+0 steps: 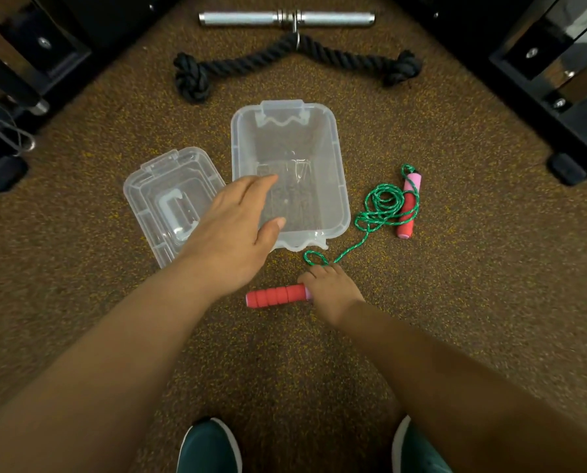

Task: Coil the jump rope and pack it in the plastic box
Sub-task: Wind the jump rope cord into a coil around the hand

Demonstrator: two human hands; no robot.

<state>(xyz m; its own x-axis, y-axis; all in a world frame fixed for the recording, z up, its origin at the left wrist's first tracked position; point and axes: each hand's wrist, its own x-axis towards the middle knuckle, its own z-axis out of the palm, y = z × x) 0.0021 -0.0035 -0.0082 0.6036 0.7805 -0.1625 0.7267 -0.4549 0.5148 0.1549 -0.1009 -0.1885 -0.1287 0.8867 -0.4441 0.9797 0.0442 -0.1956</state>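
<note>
Two dark green shoes (208,447) at the bottom edge, on the speckled floor (473,268). Right hand (333,290) is down on the floor, fingers curled round the end of the near red handle (276,296) of the jump rope. Green cord (382,203) runs from that hand up to a loose pile beside the far handle (408,206), right of the plastic box (340,186). Box is open and upright, nothing in it. Left hand (232,233) hovers over the box's near left corner, fingers released and straight, holding nothing. Lid (149,199) lies upside down just left of the box. Black knotted rope (251,61) and metal bar (285,18) lie beyond.
</note>
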